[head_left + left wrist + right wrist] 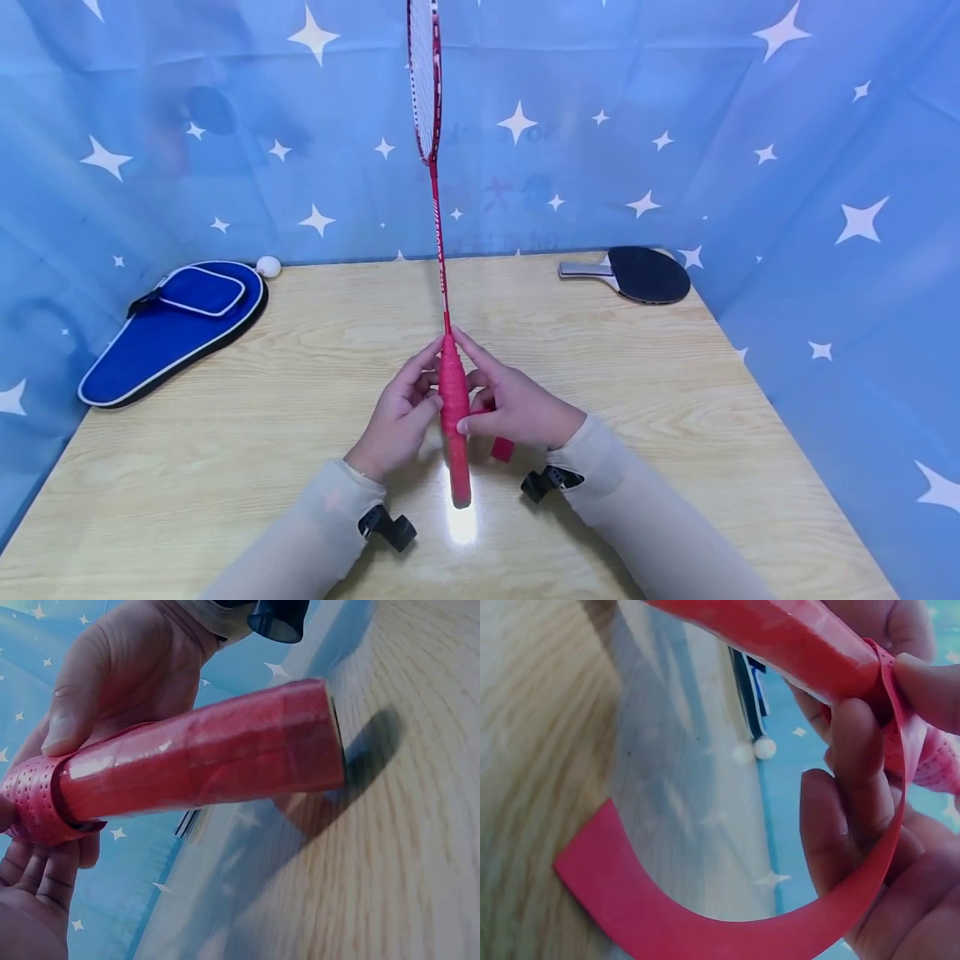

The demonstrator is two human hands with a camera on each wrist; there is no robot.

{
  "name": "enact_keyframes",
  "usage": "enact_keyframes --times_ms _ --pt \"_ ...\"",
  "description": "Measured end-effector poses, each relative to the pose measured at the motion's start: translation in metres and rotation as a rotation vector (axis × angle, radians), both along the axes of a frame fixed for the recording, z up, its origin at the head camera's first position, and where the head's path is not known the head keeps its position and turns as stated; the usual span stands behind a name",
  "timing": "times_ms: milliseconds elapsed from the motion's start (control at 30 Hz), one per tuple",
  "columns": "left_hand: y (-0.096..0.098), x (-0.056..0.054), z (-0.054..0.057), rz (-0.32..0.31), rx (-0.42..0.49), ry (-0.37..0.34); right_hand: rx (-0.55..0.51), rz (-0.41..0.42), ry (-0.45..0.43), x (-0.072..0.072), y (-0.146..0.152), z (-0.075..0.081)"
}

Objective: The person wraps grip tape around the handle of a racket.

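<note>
A red badminton racket (439, 242) stands upright between both hands, strung head at the top of the head view and bare handle butt lowest. Perforated red grip tape (37, 796) is wound around the upper handle; the lower part of the handle (210, 754) is smooth and unwrapped. My left hand (397, 423) holds the wrapped part from the left with thumb and fingers. From the right, my right hand (521, 408) pinches the tape against the handle at the lower edge of the winding. A loose tape tail (735, 941) curves down from there to a square-cut end.
On the wooden table (262, 475), a blue paddle case (180, 333) lies at the left with a white ball (267, 267) beside its far end. A black table tennis paddle (648, 275) lies at the back right. Blue star-patterned cloth (600, 100) hangs behind.
</note>
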State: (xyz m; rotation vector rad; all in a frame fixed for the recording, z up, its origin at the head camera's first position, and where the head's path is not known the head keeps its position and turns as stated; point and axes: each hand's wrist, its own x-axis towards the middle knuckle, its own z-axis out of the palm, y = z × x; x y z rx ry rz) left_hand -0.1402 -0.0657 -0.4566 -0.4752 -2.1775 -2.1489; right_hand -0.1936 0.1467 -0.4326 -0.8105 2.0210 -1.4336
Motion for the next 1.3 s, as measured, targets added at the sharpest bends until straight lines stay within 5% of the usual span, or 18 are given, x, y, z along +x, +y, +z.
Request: enact_keyframes --times_ms 200,367,567,933,1300 --pt "0.0014 0.0018 0.0004 0.003 0.000 -0.002 -0.010 -0.011 0.023 0.0021 0.0032 0.0009" --pt "0.0006 0.0030 0.0008 -0.010 -0.093 0.000 -0.034 -0.028 -0.010 0.0036 0.0038 -0.0003" --pt "0.0019 0.0053 0.0037 -0.019 -0.204 -0.078 -0.039 -0.052 -0.019 0.0066 0.0050 -0.0026" --pt "0.0043 0.0045 0.0006 0.016 -0.168 -0.030 -0.128 0.013 -0.015 0.0020 0.0098 -0.0086" --pt "0.0029 0.0028 0.0013 0.027 -0.089 -0.041 -0.110 0.047 0.011 -0.0018 0.0093 -0.0090"
